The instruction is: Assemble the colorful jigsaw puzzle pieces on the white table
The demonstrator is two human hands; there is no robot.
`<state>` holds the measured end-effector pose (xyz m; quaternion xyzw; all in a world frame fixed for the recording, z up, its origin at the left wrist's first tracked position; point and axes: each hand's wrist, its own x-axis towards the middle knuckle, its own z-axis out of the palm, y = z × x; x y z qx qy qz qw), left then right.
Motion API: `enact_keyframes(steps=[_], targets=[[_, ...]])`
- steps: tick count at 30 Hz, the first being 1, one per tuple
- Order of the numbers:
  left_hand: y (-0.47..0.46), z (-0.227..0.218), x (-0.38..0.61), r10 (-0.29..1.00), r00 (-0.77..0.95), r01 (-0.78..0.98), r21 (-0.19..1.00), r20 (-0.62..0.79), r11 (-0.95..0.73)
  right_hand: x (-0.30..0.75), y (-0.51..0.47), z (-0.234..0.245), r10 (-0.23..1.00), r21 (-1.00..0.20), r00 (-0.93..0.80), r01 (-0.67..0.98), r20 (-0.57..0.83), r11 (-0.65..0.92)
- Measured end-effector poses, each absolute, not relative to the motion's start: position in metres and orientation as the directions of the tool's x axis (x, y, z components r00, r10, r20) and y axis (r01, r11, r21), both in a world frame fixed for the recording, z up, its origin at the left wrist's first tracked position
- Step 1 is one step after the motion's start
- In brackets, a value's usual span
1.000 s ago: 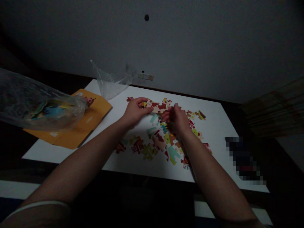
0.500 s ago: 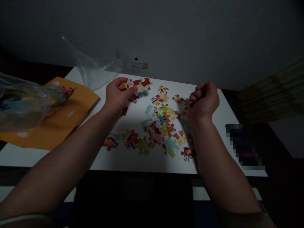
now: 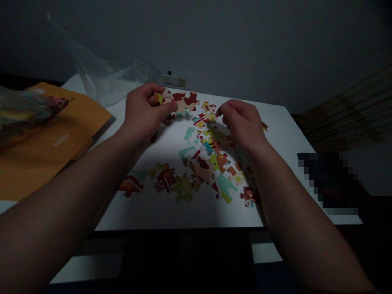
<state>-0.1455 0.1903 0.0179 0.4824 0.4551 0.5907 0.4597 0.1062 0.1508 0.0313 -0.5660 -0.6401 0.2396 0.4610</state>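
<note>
I see brown-and-cream joined pieces (image 3: 180, 101) — loose pieces (image 3: 202, 163) in teal, green and red on the white counter (image 3: 171, 208), an orange folder (image 3: 45, 139) at its left edge.

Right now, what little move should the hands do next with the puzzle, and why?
Probably the right hand should pinch one loose piece from the scattered pile beneath it. The left hand holds a joined strip of pieces above the white table, while the right hand's fingers curl over the pile, seemingly holding nothing.

Dim, underexposed scene, brightest patch on the white table (image 3: 171, 212), corners falling to near black, plastic bag (image 3: 101, 81) motion-blurred at left, pixelated block at right.
</note>
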Motion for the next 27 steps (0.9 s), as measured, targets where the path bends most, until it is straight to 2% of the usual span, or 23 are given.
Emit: enact_keyframes(steps=[3, 6, 10, 13, 17, 21, 27], targets=[[0.190, 0.017, -0.145, 0.979, -0.119, -0.065, 0.982, 0.167, -0.175, 0.109, 0.143, 0.036, 0.945, -0.586, -0.200, 0.745, 0.260, 0.319], [0.190, 0.017, -0.145, 0.977, -0.107, -0.035, 0.982, 0.182, -0.187, 0.115, 0.138, 0.042, 0.924, -0.438, -0.372, 0.818, 0.089, 0.372], [0.190, 0.013, -0.145, 0.977, -0.068, 0.029, 0.979, 0.202, -0.201, 0.123, 0.135, 0.051, 0.900, -0.480, -0.434, 0.785, 0.024, 0.392], [0.194, 0.008, -0.145, 0.971, -0.046, 0.068, 0.970, 0.235, -0.232, 0.120, 0.126, 0.061, 0.839, -0.535, -0.538, 0.736, -0.088, 0.415], [0.200, 0.000, -0.146, 0.953, -0.044, 0.108, 0.950, 0.300, -0.294, 0.105, 0.108, 0.066, 0.758, -0.491, -0.616, 0.739, -0.214, 0.462], [0.203, -0.001, -0.148, 0.945, -0.027, 0.112, 0.941, 0.325, -0.320, 0.095, 0.099, 0.059, 0.763, -0.413, -0.621, 0.751, -0.179, 0.515], [0.201, 0.000, -0.148, 0.950, -0.009, 0.083, 0.947, 0.311, -0.310, 0.088, 0.101, 0.056, 0.733, -0.390, -0.664, 0.720, -0.150, 0.573]])
